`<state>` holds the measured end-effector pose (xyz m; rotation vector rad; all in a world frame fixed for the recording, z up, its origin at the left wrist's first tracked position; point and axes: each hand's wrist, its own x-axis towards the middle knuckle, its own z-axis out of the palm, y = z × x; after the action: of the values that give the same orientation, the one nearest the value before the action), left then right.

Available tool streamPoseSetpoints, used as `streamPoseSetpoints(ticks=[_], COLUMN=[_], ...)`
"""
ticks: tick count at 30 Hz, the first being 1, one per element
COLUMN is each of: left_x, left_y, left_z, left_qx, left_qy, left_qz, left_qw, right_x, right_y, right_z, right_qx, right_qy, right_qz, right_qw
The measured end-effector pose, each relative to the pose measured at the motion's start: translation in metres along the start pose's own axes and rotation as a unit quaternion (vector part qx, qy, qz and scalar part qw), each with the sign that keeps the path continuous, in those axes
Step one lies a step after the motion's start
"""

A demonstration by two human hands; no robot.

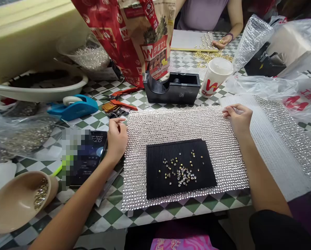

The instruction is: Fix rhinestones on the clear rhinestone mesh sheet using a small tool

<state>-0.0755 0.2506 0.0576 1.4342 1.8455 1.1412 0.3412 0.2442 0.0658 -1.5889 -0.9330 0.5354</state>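
Note:
A sheet covered in rows of rhinestones lies on the checkered table. On top of it rests a black ridged pad with loose clear and gold stones scattered over its middle. My left hand is at the sheet's upper left edge, fingers curled; whether they pinch the sheet is hard to make out. At the upper right corner, my right hand pinches the sheet between thumb and fingers.
Behind the sheet stand a black tape dispenser, a lidded cup and a large paper bag. Left are a blue dispenser, phone and tan bowl. A person's hand holds gold beads opposite.

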Motion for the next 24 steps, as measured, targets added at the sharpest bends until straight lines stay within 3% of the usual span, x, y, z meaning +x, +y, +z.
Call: streamPoseSetpoints(ticks=[4, 24], left_x=[0.0006, -0.0011], left_y=[-0.0015, 0.0046], left_z=[0.0001, -0.0006], left_qx=[-0.001, 0.006], left_qy=[0.001, -0.003], left_qz=[0.003, -0.005], left_qw=[1.0, 1.0], right_x=[0.0001, 0.0026], right_y=[0.0028, 0.0016], right_z=[0.001, 0.0048], right_qx=[-0.021, -0.044], right_qy=[-0.007, 0.007], right_qz=[-0.031, -0.029], right_qw=[0.999, 0.999])
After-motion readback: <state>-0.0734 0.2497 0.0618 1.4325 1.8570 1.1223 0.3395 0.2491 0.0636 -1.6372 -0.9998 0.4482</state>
